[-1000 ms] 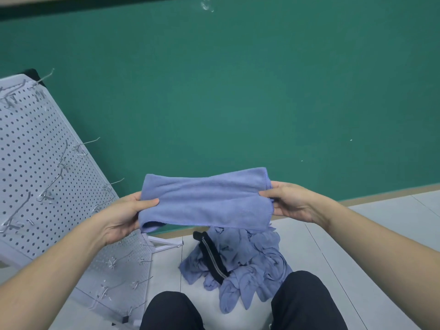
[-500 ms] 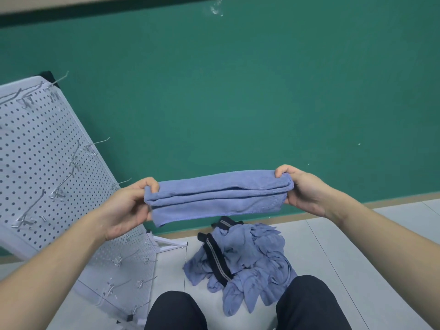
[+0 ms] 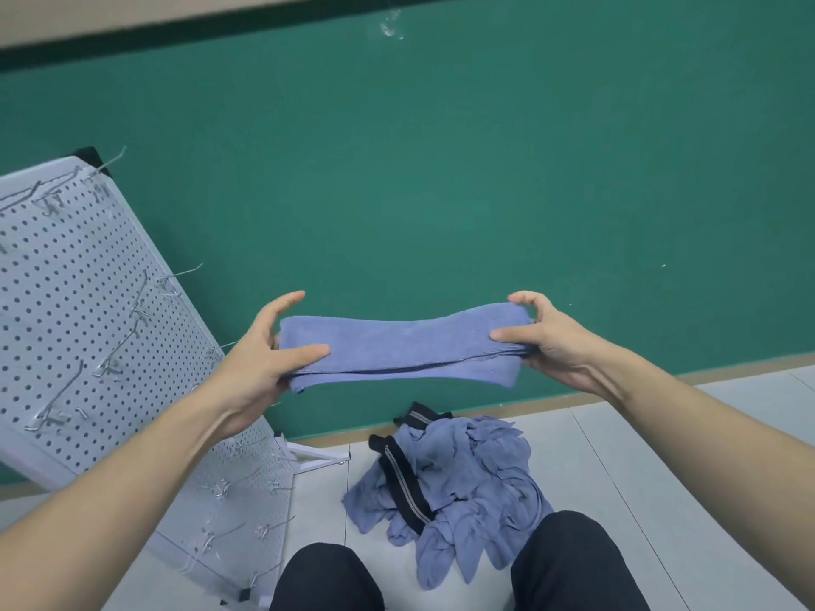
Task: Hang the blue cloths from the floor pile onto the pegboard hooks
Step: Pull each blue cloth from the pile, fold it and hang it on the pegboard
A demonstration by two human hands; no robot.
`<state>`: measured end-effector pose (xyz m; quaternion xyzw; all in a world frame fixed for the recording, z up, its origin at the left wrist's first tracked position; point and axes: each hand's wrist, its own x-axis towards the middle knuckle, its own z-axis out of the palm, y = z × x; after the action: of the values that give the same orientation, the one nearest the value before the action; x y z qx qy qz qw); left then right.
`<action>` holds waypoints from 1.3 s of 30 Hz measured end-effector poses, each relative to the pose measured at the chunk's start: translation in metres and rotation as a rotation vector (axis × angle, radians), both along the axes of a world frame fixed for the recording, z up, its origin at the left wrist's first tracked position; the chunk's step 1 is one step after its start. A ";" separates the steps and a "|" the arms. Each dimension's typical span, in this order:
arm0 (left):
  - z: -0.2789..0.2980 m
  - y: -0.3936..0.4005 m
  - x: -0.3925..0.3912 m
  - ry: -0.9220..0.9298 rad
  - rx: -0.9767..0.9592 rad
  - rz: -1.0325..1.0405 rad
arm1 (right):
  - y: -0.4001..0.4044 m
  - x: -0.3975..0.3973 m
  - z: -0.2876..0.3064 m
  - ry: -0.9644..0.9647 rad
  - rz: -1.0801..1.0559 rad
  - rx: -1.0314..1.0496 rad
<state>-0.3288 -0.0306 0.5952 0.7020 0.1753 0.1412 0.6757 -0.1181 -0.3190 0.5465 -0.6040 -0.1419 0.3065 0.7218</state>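
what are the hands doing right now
Left hand: pinches the left end of the folded blue cloth.
Right hand: pinches its right end.

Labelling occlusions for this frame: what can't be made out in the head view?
- Folded blue cloth: both ends are covered by the left hand and right hand; the number of folds is unclear.
- White perforated pegboard: cut off by the left edge, with the left forearm crossing its lower part.
- Crumpled blue cloth pile on the floor: the near edge is hidden behind dark-trousered knees; the count of cloths is unreadable.
- Black striped strap: partly buried in the pile.
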 end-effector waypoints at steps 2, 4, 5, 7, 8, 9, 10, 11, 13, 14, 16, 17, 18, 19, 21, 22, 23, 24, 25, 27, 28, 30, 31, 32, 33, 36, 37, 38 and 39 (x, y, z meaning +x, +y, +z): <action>0.002 0.001 -0.002 0.007 -0.073 -0.059 | -0.004 0.001 0.004 0.007 0.072 0.055; 0.003 0.000 -0.004 0.016 -0.090 -0.076 | -0.005 0.000 0.006 -0.018 0.154 0.061; 0.003 0.000 -0.005 0.012 -0.077 -0.051 | -0.004 0.000 0.007 -0.025 0.150 0.053; 0.003 -0.004 -0.008 0.001 -0.053 0.012 | 0.001 -0.001 0.008 -0.043 0.084 0.033; 0.005 -0.006 -0.010 0.003 -0.028 0.047 | 0.005 -0.001 0.009 -0.059 0.058 0.022; 0.006 -0.007 -0.013 0.004 0.001 0.072 | 0.009 -0.001 0.009 -0.073 0.051 0.014; 0.008 -0.009 -0.015 0.001 0.027 0.085 | 0.013 -0.002 0.011 -0.081 0.059 0.012; 0.010 -0.009 -0.018 -0.007 0.044 0.096 | 0.018 -0.004 0.012 -0.075 0.070 0.011; 0.015 -0.009 -0.026 -0.035 0.056 0.132 | 0.027 -0.007 0.014 -0.047 0.094 0.002; 0.017 -0.007 -0.031 -0.047 0.058 0.154 | 0.033 -0.009 0.016 -0.040 0.110 0.003; 0.020 -0.002 -0.043 -0.051 0.063 0.199 | 0.047 -0.011 0.018 -0.039 0.135 0.011; 0.020 0.002 -0.050 -0.050 0.054 0.221 | 0.055 -0.012 0.019 -0.042 0.132 0.002; 0.022 0.005 -0.058 -0.050 0.039 0.243 | 0.063 -0.016 0.022 -0.043 0.129 -0.014; 0.023 0.008 -0.066 -0.051 0.024 0.263 | 0.073 -0.018 0.024 -0.047 0.121 -0.033; 0.027 0.015 -0.081 -0.056 0.024 0.297 | 0.093 -0.025 0.032 -0.067 0.099 -0.059; 0.029 0.018 -0.089 -0.059 0.041 0.312 | 0.103 -0.030 0.037 -0.080 0.095 -0.053; 0.032 0.022 -0.097 -0.060 0.071 0.326 | 0.115 -0.035 0.041 -0.099 0.098 -0.038; 0.036 0.026 -0.106 -0.057 0.108 0.342 | 0.127 -0.040 0.045 -0.112 0.100 -0.021; 0.040 0.030 -0.114 -0.045 0.148 0.363 | 0.140 -0.045 0.049 -0.122 0.105 -0.008; 0.048 0.044 -0.130 -0.025 0.210 0.392 | 0.167 -0.058 0.060 -0.104 0.132 0.031; 0.053 0.051 -0.138 -0.014 0.226 0.392 | 0.181 -0.065 0.067 -0.080 0.147 0.054; 0.067 0.068 -0.153 0.049 0.267 0.378 | 0.210 -0.078 0.083 -0.062 0.171 0.099; 0.074 0.075 -0.160 0.091 0.306 0.371 | 0.225 -0.084 0.092 -0.068 0.177 0.116; 0.081 0.084 -0.168 0.126 0.351 0.357 | 0.240 -0.089 0.101 -0.080 0.174 0.127; 0.090 0.091 -0.176 0.144 0.377 0.333 | 0.254 -0.093 0.111 -0.108 0.162 0.131; 0.112 0.108 -0.198 0.150 0.350 0.198 | 0.289 -0.105 0.140 -0.199 0.157 0.140; 0.118 0.112 -0.205 0.147 0.339 0.193 | 0.300 -0.108 0.150 -0.216 0.181 0.157; 0.124 0.115 -0.212 0.131 0.321 0.203 | 0.309 -0.112 0.161 -0.225 0.208 0.177; 0.130 0.117 -0.218 0.110 0.303 0.221 | 0.316 -0.116 0.172 -0.231 0.237 0.197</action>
<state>-0.5468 0.0860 0.7256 0.7789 0.2649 0.2006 0.5319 -0.2341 -0.0025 0.7188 -0.5407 -0.3231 0.3027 0.7153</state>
